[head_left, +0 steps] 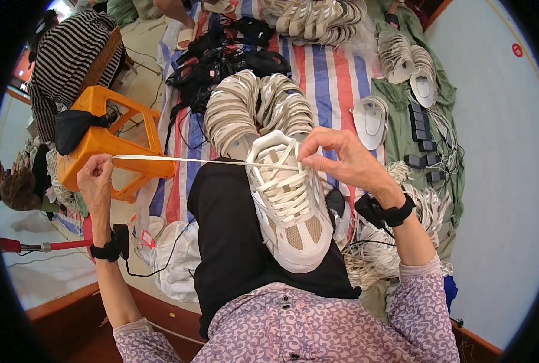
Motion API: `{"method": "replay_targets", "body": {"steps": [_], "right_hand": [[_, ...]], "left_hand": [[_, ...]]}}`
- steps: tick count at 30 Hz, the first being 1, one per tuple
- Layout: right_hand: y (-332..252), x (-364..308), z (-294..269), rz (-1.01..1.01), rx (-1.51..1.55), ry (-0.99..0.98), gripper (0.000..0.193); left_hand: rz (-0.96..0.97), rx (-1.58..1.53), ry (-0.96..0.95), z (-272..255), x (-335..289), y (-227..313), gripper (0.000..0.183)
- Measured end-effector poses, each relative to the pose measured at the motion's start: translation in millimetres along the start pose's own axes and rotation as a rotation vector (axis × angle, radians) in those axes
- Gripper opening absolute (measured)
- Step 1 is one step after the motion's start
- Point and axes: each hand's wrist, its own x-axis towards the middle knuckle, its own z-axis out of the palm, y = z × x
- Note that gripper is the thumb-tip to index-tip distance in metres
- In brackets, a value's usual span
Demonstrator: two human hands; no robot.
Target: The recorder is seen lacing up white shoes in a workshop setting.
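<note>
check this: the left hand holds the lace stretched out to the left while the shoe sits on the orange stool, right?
Not quite: the shoe sits on the black trousers at the lap, not on the orange stool, as the head view shows. The left hand does hold the lace stretched out to the left.

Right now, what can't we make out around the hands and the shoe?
Head view:
- Shoe: sole hidden beneath its upper.
- Lace: its end, hidden by the left hand.
- Right hand: whether it pinches a lace, too small to tell.
- Other person's leg: cut off by top edge.
</note>
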Motion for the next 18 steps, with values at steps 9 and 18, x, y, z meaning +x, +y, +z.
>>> {"method": "replay_targets", "body": {"steps": [9,18], "right_hand": [[-28,-2,13,-0.070,-0.271,-0.066,0.011],[-20,16,47,-0.502,-1.254,-0.009,0.009]], "left_hand": [[0.088,-0.032,0.140,-2,17,0,0.014],[-0.230,-0.734,-0.002,17,28,62,0.017]]}}
